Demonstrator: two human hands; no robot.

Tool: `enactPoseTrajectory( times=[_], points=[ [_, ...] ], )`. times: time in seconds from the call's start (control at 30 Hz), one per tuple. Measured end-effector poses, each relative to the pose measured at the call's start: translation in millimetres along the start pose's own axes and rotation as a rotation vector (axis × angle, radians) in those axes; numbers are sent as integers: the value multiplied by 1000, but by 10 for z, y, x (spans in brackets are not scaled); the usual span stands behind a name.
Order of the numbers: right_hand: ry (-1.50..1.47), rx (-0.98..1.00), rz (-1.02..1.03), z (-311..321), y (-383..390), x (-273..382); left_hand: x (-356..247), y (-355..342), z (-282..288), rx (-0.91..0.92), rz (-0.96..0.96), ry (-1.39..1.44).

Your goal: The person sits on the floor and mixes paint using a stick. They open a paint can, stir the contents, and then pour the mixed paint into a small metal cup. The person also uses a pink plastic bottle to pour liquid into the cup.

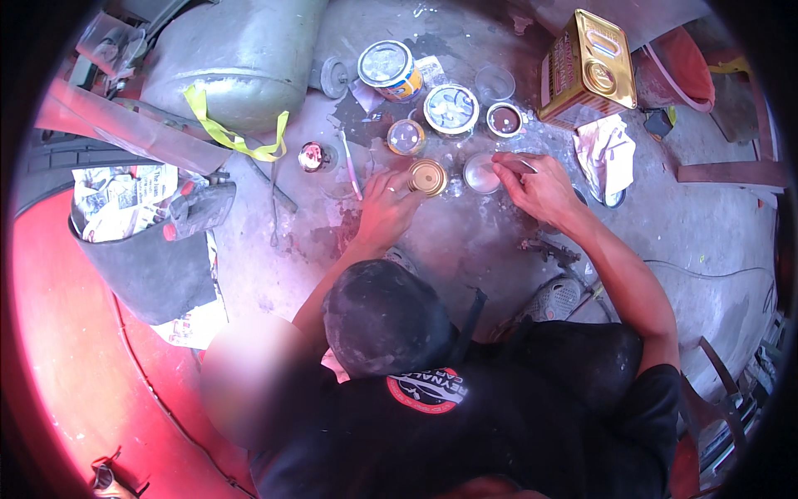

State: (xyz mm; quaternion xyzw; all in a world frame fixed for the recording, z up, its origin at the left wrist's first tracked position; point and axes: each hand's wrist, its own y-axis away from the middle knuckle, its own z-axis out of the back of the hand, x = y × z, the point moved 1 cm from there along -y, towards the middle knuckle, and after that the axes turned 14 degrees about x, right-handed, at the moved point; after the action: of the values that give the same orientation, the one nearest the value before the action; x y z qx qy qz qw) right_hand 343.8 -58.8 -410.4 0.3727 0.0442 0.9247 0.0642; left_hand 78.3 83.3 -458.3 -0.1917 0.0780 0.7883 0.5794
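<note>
My left hand (389,206) reaches to a small round gold can (428,178), its fingers bent around the near left side of the rim. Just right of it stands a clear cup (480,174) with pale contents. Above that cup's right edge, my right hand (539,190) is closed on a thin dark stick (525,166); its lower end is hidden by the fingers. Left of my left hand lies a slim white and pink brush-like tool (349,165). Beyond the hands are a jar with a gold rim (406,136) and a tub of dark brown stuff (504,121).
Farther off stand an open can of whitish stuff (451,109), a lidded paint can (386,64) and a big gold tin (587,70). A crumpled cloth (605,153) lies right. A grey tank (231,62), yellow strap (241,143) and paper-filled bin (148,270) are left.
</note>
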Motion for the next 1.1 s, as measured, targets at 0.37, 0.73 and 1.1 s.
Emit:
enactPoseTrajectory(
  times=[0.37,0.73,1.1],
  points=[
    [68,140,-117,17,-52,2,-75,-251,79,167,94,-79],
    [86,86,-93,117,-62,25,25,-271,108,176,303,77],
    [58,26,20,43,-40,13,775,-356,601,6,742,-18]
  ],
)
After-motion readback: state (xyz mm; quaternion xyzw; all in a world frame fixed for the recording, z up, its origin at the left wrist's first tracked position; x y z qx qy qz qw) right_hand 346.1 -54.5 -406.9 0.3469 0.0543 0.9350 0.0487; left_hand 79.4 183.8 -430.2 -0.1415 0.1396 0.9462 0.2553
